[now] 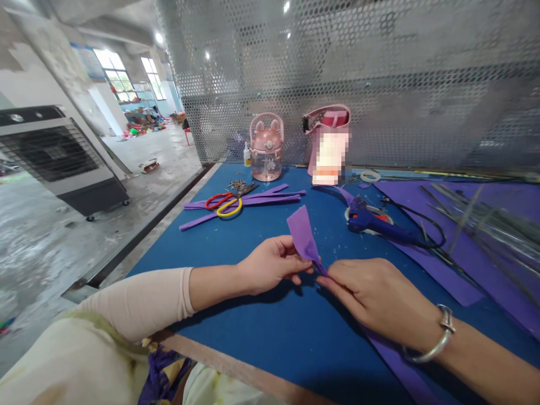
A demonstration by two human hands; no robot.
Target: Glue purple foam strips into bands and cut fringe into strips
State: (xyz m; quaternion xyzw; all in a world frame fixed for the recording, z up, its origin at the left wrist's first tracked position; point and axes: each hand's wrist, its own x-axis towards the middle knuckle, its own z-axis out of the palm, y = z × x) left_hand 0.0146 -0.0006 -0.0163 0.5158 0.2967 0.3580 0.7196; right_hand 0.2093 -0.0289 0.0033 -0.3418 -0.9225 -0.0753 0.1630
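- Over the middle of the blue tabletop (240,242), I see the purple strip (302,230) gripped between the two hands.
- Its long axis slants from the flared upper-left end, tipped away from the body, down to a narrow, gathered section at lower right.
- The left hand (270,264) pinches it just below the flare, thumb against fingers.
- The right hand (375,292) has its fingertips closed on the gathered section, so I count neither hand as nearer: both touch it.
- Purple material (394,360) also shows beneath the right wrist; I can't tell whether it joins the strip.
- The blue glue gun (379,222) lies beyond the right hand.
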